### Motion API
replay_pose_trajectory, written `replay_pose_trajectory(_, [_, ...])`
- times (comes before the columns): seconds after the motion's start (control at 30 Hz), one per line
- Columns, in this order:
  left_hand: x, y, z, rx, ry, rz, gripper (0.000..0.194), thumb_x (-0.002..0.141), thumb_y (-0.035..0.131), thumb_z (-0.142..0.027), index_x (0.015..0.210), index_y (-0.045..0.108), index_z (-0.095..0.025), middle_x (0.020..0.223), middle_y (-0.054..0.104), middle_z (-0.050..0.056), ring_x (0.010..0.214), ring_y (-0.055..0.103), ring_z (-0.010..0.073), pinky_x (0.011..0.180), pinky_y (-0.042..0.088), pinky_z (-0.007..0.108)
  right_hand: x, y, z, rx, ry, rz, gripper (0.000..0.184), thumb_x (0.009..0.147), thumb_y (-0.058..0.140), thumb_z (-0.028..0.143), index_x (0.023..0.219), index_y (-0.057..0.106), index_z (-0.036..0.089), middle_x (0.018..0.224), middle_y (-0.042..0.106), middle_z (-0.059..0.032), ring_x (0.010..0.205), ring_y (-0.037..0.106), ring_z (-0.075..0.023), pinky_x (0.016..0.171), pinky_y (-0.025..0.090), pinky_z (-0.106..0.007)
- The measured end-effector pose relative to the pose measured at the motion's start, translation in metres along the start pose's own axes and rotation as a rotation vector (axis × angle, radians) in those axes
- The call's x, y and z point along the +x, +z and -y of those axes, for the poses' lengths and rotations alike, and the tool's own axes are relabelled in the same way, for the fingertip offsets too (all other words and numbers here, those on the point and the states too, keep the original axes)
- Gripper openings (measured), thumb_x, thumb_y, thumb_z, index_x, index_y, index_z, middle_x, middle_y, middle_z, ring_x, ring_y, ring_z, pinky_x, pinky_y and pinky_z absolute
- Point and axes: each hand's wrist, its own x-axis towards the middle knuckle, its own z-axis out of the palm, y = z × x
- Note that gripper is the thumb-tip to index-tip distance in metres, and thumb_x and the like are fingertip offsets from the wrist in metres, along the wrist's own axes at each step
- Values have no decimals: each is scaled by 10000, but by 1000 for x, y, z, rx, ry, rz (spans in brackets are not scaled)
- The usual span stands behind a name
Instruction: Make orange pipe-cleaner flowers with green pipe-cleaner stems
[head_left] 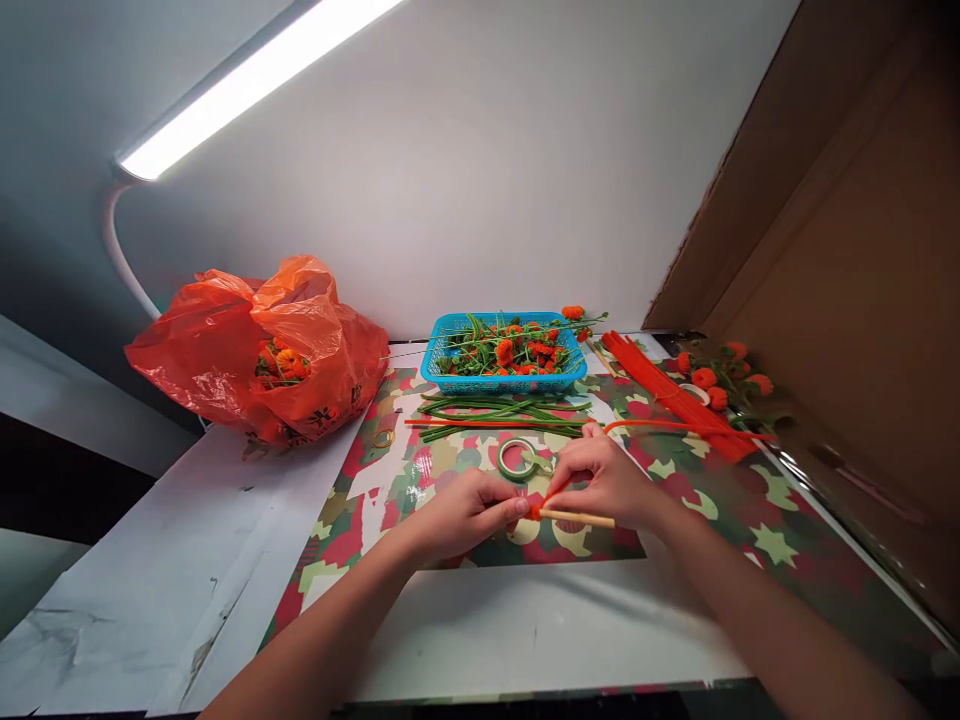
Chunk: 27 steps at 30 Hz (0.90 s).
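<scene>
While both hands work close together at the lower centre of the frame, in the head view, the left hand (476, 510) has its thumb and forefinger pressed together on a small red coil (535, 511) at the end of a pale stick (577, 517). The right hand (604, 480) has its fingertips pinched near the same coil and appears to hold a fuzzy red strand (675, 427); the stick passes beneath its thumb, and how firmly it is gripped I cannot tell. This work is just above the bench (525, 620).

For good winding, I think, the left fingers should keep the coil from slipping, the right should pull evenly, and each turn should lie close beside the last one. Too strong a pull could bend the strand sharply.

Counting now: one stick and one coil in the hands; one green tape roll (504, 465) at centre; one blue basket (502, 385) of many flowers, too tangled to count; several green stems (457, 410) before it; one red bundle (652, 380), strands uncountable, at right; at least five orange flowers (705, 378) beyond it; one orange bag (322, 330) at left; one lamp (262, 85) at upper left.
</scene>
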Motion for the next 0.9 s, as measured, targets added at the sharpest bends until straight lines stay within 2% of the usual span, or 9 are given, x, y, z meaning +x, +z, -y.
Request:
replay_pose_trajectory(0.17, [1,0,-3,75,-12,-20,392,909,420,-383,629,560,-147,523,424,-48,496,349,73,480,258,202,-2,-6,7,-101,-53,-6,161,782,736,302,651,693,218,616,670,44,592,540,-99,807,220,-345])
replay_pose_trajectory(0.37, [4,5,-5,220,37,-14,373,899,435,-345,588,517,-157,503,356,-60,469,271,72,468,211,226,-4,-7,8,-121,-31,107,141,812,704,256,680,677,214,639,685,55,603,555,-97,790,206,-331])
replay_pose_trajectory(0.43, [5,7,-6,252,0,-48,382,902,423,-355,583,501,-162,496,351,-59,471,263,77,471,203,233,-3,-4,8,-164,-24,70,168,821,691,262,663,669,209,633,687,48,602,554,-104,776,205,-331])
replay_pose_trajectory(0.53, [7,10,-5,277,-102,-128,396,909,386,-378,593,498,-168,501,407,-46,482,314,87,480,204,240,-2,1,8,-224,-43,-54,243,864,640,313,649,660,202,634,695,28,599,558,-112,752,201,-333])
replay_pose_trajectory(0.63, [7,13,-4,287,-147,-186,407,910,360,-395,597,493,-171,515,449,-32,496,349,95,491,206,246,-1,5,7,-298,-95,-147,302,910,574,332,652,654,196,627,694,15,600,556,-115,727,193,-333])
replay_pose_trajectory(0.9, [7,13,0,264,-165,-195,423,907,352,-446,615,500,-179,526,461,-22,498,348,106,485,209,246,0,13,4,-374,-168,-190,265,916,566,284,679,644,192,659,692,34,623,547,-105,715,183,-326])
